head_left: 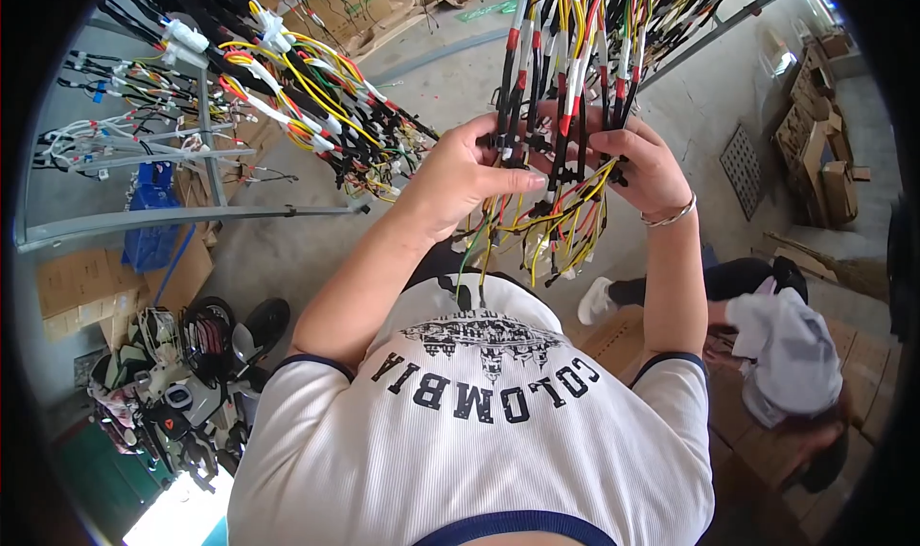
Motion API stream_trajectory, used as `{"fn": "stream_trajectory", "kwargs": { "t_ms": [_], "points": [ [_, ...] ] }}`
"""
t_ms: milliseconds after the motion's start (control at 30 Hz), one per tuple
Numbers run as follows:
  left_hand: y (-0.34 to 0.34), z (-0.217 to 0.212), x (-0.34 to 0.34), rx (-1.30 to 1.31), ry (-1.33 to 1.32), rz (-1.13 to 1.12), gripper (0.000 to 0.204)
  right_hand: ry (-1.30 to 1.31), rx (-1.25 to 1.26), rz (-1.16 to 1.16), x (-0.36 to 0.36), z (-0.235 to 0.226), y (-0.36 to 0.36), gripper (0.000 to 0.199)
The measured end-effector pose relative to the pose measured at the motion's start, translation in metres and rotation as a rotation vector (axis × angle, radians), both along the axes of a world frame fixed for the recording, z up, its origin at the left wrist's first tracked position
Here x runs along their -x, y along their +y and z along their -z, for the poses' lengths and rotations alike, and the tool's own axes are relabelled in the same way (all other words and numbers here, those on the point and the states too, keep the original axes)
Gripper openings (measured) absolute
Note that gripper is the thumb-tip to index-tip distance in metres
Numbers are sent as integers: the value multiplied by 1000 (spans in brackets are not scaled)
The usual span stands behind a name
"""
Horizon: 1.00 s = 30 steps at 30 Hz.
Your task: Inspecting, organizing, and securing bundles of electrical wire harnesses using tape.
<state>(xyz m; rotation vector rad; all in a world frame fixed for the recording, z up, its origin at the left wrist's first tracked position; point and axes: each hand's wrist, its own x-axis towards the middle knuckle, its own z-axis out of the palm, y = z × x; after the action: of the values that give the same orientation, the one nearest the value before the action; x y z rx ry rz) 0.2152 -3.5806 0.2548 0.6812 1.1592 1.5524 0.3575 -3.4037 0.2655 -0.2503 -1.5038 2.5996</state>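
Observation:
A bundle of wiring harnesses [570,91] hangs from the top of the view, its strands wrapped in black, white and red tape. My left hand [474,167] is closed around the bundle's left side, the thumb lying across the front and the fingers behind the strands. On the right side, my right hand [647,162] grips the same bundle between thumb and fingers and wears a bracelet on its wrist. Below both hands, thin yellow, red and green wire ends [565,234] with small connectors dangle loose. Black clips sit on the strands between my hands.
More harnesses [297,95] hang from a metal frame [182,222] at left. A blue crate [151,215], cardboard boxes [86,292] and a parked scooter [196,393] stand lower left. A person [791,354] is at lower right, near cardboard [815,143] and a floor grate [741,170].

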Motion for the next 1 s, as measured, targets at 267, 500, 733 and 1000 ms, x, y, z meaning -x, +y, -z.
{"fn": "stream_trajectory", "kwargs": {
  "t_ms": [267, 500, 733, 1000],
  "points": [
    [4, 10, 5, -31, -67, 36, 40, 31, -14, 28, -16, 13, 11, 41],
    [13, 9, -6, 0, 5, -82, 48, 87, -25, -62, -19, 7, 8, 47],
    [18, 18, 1, -76, -38, -31, 45, 200, -35, -189, -19, 9, 11, 60],
    [14, 18, 8, -65, -76, -3, 46, 157, 108, -221, -12, 15, 10, 70]
  ]
}}
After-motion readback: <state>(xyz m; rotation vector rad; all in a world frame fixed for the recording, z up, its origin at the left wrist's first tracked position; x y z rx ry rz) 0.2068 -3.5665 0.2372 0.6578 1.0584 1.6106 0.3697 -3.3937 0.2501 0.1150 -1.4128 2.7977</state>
